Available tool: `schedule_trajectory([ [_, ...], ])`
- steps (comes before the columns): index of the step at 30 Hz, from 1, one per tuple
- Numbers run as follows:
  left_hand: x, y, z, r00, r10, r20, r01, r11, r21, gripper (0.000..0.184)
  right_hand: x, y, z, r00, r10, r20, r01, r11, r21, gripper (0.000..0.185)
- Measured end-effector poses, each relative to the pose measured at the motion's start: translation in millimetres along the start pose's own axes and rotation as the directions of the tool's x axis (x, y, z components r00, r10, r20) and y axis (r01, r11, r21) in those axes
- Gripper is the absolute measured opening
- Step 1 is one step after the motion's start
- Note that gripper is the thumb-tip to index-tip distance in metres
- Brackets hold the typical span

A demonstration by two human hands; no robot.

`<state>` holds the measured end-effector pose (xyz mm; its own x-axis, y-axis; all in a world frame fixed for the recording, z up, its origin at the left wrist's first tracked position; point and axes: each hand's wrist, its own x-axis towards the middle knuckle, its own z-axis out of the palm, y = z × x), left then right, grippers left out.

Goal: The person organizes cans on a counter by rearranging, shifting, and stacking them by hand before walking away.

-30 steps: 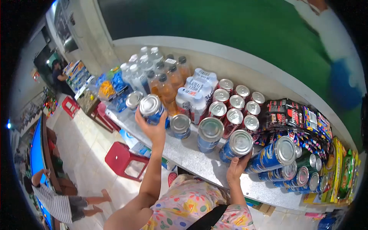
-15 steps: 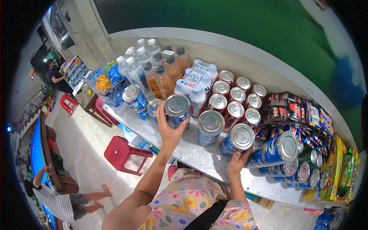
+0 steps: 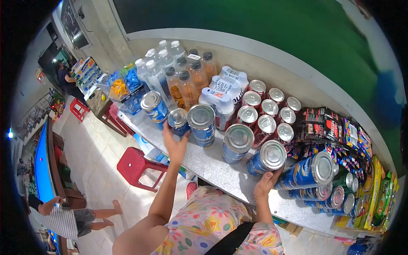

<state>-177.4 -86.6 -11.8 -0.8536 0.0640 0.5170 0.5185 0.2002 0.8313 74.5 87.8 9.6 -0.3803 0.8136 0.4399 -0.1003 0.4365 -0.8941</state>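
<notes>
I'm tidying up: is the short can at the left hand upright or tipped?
Upright: the short can shows its round lid on top and blue side below.

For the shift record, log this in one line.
left hand: at short blue can; right hand: against taller blue can; behind: red cans

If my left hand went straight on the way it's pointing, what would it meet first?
Probably the short blue can just ahead of your left hand; whether they touch is unclear.
</notes>
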Motion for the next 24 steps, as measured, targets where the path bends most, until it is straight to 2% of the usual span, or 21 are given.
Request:
schedule_trajectory([
  [4,1,4,14,0.994,-0.031,-0.107,0.042,0.994,0.097,0.083,0,2,-2,0.999,-0.046,0.022,0.047,0.998,-0.033,0.087],
  [7,7,6,16,0.986,-0.106,-0.129,0.125,0.980,0.153,0.081,-1,2,-1,0.999,-0.043,0.017,0.044,0.998,-0.033,0.088],
  [10,5,4,15,0.994,-0.014,-0.108,0.044,0.960,0.277,0.077,-1,1,0,0.999,-0.034,0.022,0.034,0.999,-0.004,0.087],
  [13,2,11,13,0.995,-0.027,-0.099,0.051,0.967,0.248,0.076,-1,3,-2,0.998,-0.056,0.028,0.057,0.997,-0.048,0.087],
  [16,-3,1,10,0.988,-0.154,-0.022,0.150,0.981,-0.122,0.075,0,3,-3,0.997,-0.069,0.029,0.071,0.996,-0.055,0.085],
  [20,-5,0,1,0.981,-0.183,0.072,0.188,0.979,-0.079,0.078,-1,6,-2,1.000,-0.018,-0.005,0.018,0.999,-0.043,0.092],
  [23,-12,10,-2,0.983,-0.179,-0.030,0.167,0.958,-0.234,0.078,-1,6,-2,1.000,-0.016,-0.002,0.016,0.999,-0.049,0.092],
  [24,-11,11,-7,0.990,-0.107,-0.090,0.087,0.977,-0.196,0.077,-1,6,-3,1.000,-0.017,-0.001,0.017,0.998,-0.056,0.092],
])
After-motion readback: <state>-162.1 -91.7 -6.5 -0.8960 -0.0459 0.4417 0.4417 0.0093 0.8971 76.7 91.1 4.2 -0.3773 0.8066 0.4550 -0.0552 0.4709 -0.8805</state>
